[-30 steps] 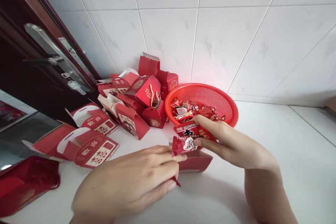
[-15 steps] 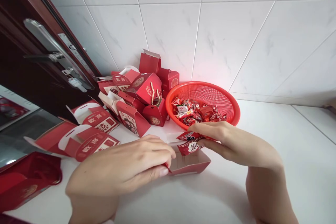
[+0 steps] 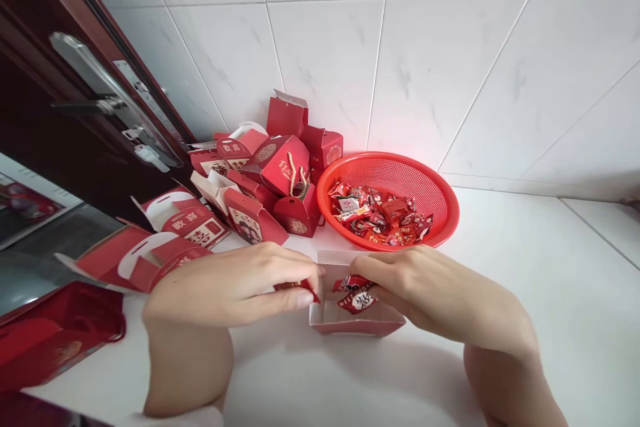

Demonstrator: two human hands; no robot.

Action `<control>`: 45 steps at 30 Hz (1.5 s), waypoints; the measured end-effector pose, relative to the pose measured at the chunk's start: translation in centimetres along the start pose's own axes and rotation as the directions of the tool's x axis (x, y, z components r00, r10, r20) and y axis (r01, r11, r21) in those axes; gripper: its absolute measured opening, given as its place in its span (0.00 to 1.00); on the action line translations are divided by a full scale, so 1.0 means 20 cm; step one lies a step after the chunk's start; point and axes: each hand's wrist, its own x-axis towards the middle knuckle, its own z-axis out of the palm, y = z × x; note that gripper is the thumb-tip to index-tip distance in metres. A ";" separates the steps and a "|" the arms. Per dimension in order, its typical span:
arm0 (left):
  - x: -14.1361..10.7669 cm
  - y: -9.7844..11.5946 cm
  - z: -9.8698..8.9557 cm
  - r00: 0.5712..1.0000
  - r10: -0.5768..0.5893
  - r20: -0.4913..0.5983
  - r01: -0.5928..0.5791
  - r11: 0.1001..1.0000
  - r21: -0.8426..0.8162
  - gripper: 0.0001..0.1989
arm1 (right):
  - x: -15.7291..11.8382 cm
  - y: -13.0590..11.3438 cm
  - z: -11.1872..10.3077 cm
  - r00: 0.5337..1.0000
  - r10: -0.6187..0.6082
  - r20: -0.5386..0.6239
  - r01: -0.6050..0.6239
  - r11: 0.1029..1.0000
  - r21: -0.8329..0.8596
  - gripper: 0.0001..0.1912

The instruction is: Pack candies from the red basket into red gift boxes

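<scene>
An open red box (image 3: 357, 327) with a pale inside stands on the white surface between my hands. My right hand (image 3: 440, 293) reaches over its right side, fingers closed on red candy packets (image 3: 357, 297) that hang inside the box. At the box's left wall, my left hand (image 3: 240, 287) pinches a red wrapped candy (image 3: 309, 289) between thumb and fingers. Just behind the box is a red mesh basket (image 3: 425, 180) with many red-wrapped candies (image 3: 395, 210) in it.
Several red gift boxes (image 3: 280, 160) are piled against the tiled wall at the left of the basket. More boxes (image 3: 157, 257) stand nearer on the left, beside a dark red bag (image 3: 65, 333). A dark door with a metal handle (image 3: 95, 80) is at the upper left.
My right hand has lowered the candy packets into the box. My left hand has moved slightly up and left, showing more of the candy in its pinch and more of the box.
</scene>
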 end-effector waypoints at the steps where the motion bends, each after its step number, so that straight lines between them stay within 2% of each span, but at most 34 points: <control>1: 0.00 0.00 0.00 1.000 -0.011 0.005 0.011 1.000 0.000 0.11 | 0.01 0.00 0.01 1.000 0.017 -0.001 -0.017 0.999 -0.028 0.09; 6: 0.01 0.00 -0.01 0.999 -0.020 0.027 0.021 1.000 -0.018 0.10 | 0.05 -0.03 0.06 0.998 -0.037 0.059 0.048 0.980 -0.195 0.11; 9: 0.01 0.00 -0.01 0.999 -0.029 0.019 0.030 0.999 -0.023 0.11 | 0.07 -0.05 0.08 0.998 -0.034 0.057 0.047 0.970 -0.238 0.11; 15: 0.03 0.00 -0.01 0.999 -0.023 0.043 0.023 1.000 -0.012 0.14 | 0.09 -0.07 0.09 0.992 -0.081 0.097 0.097 0.981 -0.170 0.11; 19: 0.03 0.01 -0.02 0.999 -0.034 0.029 0.035 0.999 -0.025 0.14 | 0.10 -0.06 0.08 0.990 -0.075 0.121 0.086 0.992 -0.090 0.11; 21: 0.03 0.01 -0.02 0.999 -0.040 0.022 0.041 0.999 -0.032 0.14 | 0.10 -0.05 0.06 0.993 -0.048 0.106 0.051 0.998 -0.028 0.11; 24: 0.05 0.00 -0.02 0.998 -0.060 -0.026 0.059 0.997 -0.040 0.14 | 0.13 -0.04 0.04 0.991 0.112 0.072 -0.115 0.992 0.046 0.10; 27: 0.09 -0.03 -0.01 0.985 -0.131 -0.116 0.127 0.991 -0.040 0.16 | 0.15 -0.02 0.03 0.962 0.273 0.026 -0.274 0.951 0.142 0.06; 30: 0.14 -0.05 0.00 0.957 -0.223 -0.184 0.215 0.975 -0.061 0.17 | 0.17 0.01 0.04 0.938 0.344 -0.042 -0.325 0.915 0.239 0.02; 32: 0.17 -0.05 0.00 0.942 -0.261 -0.211 0.249 0.965 -0.082 0.16 | 0.18 0.03 0.05 0.936 0.348 -0.061 -0.320 0.908 0.269 0.04; 37: 0.20 -0.02 0.01 0.926 -0.288 -0.245 0.275 0.958 -0.085 0.15 | 0.19 0.05 0.05 0.965 0.252 -0.064 -0.217 0.915 0.339 0.11; 45: 0.16 -0.02 0.03 0.940 -0.226 -0.256 0.203 0.972 -0.115 0.18 | 0.17 -0.01 0.07 0.951 0.306 -0.045 -0.298 0.945 0.136 0.09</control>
